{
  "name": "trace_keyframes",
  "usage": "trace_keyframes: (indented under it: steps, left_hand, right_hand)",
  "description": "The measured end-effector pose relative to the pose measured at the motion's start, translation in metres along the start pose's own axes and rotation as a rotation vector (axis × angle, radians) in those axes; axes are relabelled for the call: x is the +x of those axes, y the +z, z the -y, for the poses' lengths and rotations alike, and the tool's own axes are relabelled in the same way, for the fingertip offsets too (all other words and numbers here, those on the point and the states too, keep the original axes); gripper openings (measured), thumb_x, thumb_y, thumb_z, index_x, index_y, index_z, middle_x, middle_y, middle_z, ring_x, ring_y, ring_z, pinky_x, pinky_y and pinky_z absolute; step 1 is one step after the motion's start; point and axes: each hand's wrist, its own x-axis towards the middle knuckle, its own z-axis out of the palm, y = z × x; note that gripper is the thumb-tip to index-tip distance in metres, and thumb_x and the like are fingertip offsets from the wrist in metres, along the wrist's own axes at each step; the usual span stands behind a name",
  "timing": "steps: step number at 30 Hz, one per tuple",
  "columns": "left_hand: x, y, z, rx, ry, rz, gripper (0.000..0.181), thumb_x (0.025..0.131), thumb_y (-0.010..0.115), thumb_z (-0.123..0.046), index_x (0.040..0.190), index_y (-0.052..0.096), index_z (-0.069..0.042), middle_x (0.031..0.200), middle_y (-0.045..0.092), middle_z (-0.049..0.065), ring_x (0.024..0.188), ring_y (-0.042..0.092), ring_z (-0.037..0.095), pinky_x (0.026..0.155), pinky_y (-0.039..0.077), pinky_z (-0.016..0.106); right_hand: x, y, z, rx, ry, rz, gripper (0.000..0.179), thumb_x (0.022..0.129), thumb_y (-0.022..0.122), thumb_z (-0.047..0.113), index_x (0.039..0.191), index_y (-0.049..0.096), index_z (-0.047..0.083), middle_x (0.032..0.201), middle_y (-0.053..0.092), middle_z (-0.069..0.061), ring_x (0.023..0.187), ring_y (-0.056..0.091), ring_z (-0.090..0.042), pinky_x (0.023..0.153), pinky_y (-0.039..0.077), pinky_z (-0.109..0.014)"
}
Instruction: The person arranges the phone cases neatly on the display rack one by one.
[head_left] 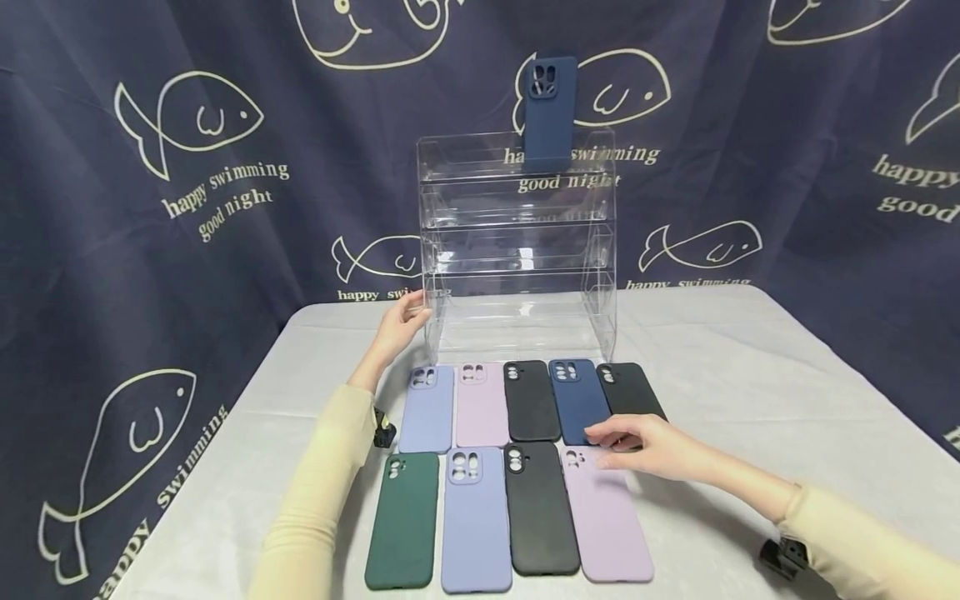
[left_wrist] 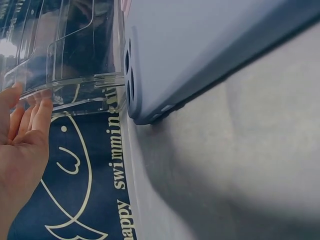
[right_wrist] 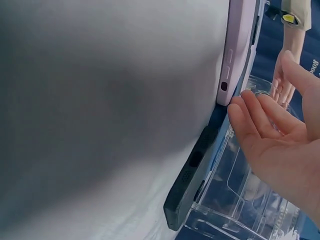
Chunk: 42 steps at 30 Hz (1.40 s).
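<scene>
My left hand [head_left: 401, 325] touches the lower left side of a clear plastic tiered stand [head_left: 519, 321], its fingertips at the side panel. My right hand [head_left: 652, 446] is over the right end of two rows of phone cases, thumb and fingers apart with nothing between them. Under its fingers lie the top of a lilac phone case [head_left: 611, 529] and the lower end of a dark blue phone case [head_left: 579, 400]. Partly behind the hand is a black phone case [head_left: 632, 387]. Another blue phone case [head_left: 551, 112] stands upright in the stand's top tier, right of centre.
The back row also has a light blue case [head_left: 427, 408], a pink case [head_left: 482, 408] and a black case [head_left: 532, 404]. In front lie a green case [head_left: 402, 521], a periwinkle case [head_left: 476, 525] and a black case [head_left: 543, 512]. A navy fish-print curtain [head_left: 225, 275] hangs behind the white-covered table [head_left: 750, 375].
</scene>
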Motion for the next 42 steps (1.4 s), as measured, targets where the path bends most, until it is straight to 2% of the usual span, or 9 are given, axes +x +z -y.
trace_keyframes:
  steps: [5, 10, 12, 15, 17, 19, 25, 33, 42]
  left_hand:
    - [0.0, -0.001, 0.003, 0.024, 0.041, -0.01, 0.051, 0.093, 0.059, -0.024, 0.138, 0.043, -0.006, 0.135, 0.051, 0.021, 0.116, 0.056, 0.032, 0.1, 0.049, 0.04]
    - [-0.004, -0.001, 0.002, 0.014, 0.015, -0.004, 0.052, 0.093, 0.059, -0.022, 0.14, 0.041, -0.007, 0.136, 0.048, 0.021, 0.119, 0.054, 0.033, 0.103, 0.047, 0.04]
    - [-0.008, 0.0, -0.01, 0.023, -0.026, 0.015, 0.052, 0.095, 0.055, -0.014, 0.142, 0.036, -0.002, 0.138, 0.045, 0.025, 0.122, 0.049, 0.038, 0.107, 0.042, 0.044]
    - [-0.01, 0.001, -0.011, 0.019, -0.018, 0.018, 0.052, 0.095, 0.054, -0.011, 0.142, 0.034, -0.001, 0.137, 0.045, 0.027, 0.122, 0.049, 0.04, 0.107, 0.041, 0.045]
    - [-0.011, 0.001, -0.01, 0.029, -0.011, 0.019, 0.053, 0.094, 0.054, -0.009, 0.142, 0.034, 0.0, 0.135, 0.046, 0.027, 0.121, 0.049, 0.04, 0.106, 0.042, 0.046]
    - [-0.008, 0.001, 0.001, 0.036, 0.004, 0.016, 0.053, 0.094, 0.055, -0.011, 0.143, 0.034, -0.003, 0.134, 0.047, 0.026, 0.12, 0.05, 0.039, 0.106, 0.043, 0.045]
    - [-0.012, 0.003, 0.006, 0.049, 0.01, 0.042, 0.054, 0.094, 0.054, -0.01, 0.143, 0.032, -0.001, 0.133, 0.047, 0.027, 0.119, 0.051, 0.04, 0.103, 0.045, 0.045]
    - [-0.02, 0.005, 0.015, 0.203, 0.079, 0.021, 0.048, 0.09, 0.061, -0.01, 0.132, 0.044, 0.006, 0.116, 0.059, 0.029, 0.109, 0.059, 0.041, 0.098, 0.05, 0.042]
    - [-0.023, -0.002, 0.015, 0.252, 0.14, 0.032, 0.045, 0.088, 0.065, -0.012, 0.126, 0.05, 0.006, 0.109, 0.064, 0.025, 0.103, 0.063, 0.038, 0.096, 0.051, 0.042]
  right_hand:
    - [-0.004, 0.001, 0.0, -0.031, 0.002, -0.014, 0.037, 0.083, 0.071, 0.017, 0.111, 0.063, -0.005, 0.103, 0.069, -0.015, 0.094, 0.065, -0.009, 0.076, 0.059, -0.031]
    - [-0.007, 0.001, 0.0, -0.037, -0.006, -0.011, 0.034, 0.083, 0.071, 0.017, 0.109, 0.064, -0.003, 0.102, 0.069, -0.014, 0.092, 0.065, -0.011, 0.076, 0.059, -0.029]
    - [-0.008, 0.002, -0.001, -0.044, -0.016, -0.017, 0.033, 0.083, 0.072, 0.016, 0.108, 0.065, -0.003, 0.102, 0.068, -0.014, 0.092, 0.065, -0.011, 0.076, 0.059, -0.028]
    - [-0.009, 0.004, -0.002, -0.062, -0.032, -0.034, 0.031, 0.082, 0.072, 0.016, 0.107, 0.065, -0.001, 0.102, 0.068, -0.012, 0.093, 0.064, -0.009, 0.076, 0.058, -0.027]
    - [-0.009, 0.005, -0.002, -0.069, -0.032, -0.04, 0.031, 0.082, 0.072, 0.016, 0.107, 0.065, -0.001, 0.101, 0.067, -0.012, 0.092, 0.064, -0.009, 0.075, 0.058, -0.027]
    - [-0.01, 0.006, -0.001, -0.065, -0.025, -0.04, 0.031, 0.082, 0.072, 0.016, 0.107, 0.065, -0.002, 0.1, 0.068, -0.012, 0.091, 0.064, -0.01, 0.074, 0.058, -0.027]
    - [-0.013, 0.005, 0.001, -0.049, -0.009, -0.034, 0.031, 0.082, 0.072, 0.015, 0.106, 0.065, -0.003, 0.099, 0.067, -0.013, 0.088, 0.064, -0.011, 0.072, 0.059, -0.028]
    - [-0.016, 0.005, -0.001, -0.104, -0.001, -0.056, 0.035, 0.077, 0.077, 0.016, 0.103, 0.065, -0.003, 0.094, 0.065, -0.01, 0.082, 0.059, -0.007, 0.067, 0.058, -0.024]
    - [-0.016, 0.008, 0.004, -0.207, 0.024, -0.068, 0.045, 0.069, 0.082, 0.028, 0.1, 0.065, 0.001, 0.087, 0.056, 0.0, 0.077, 0.053, -0.008, 0.061, 0.049, -0.019]
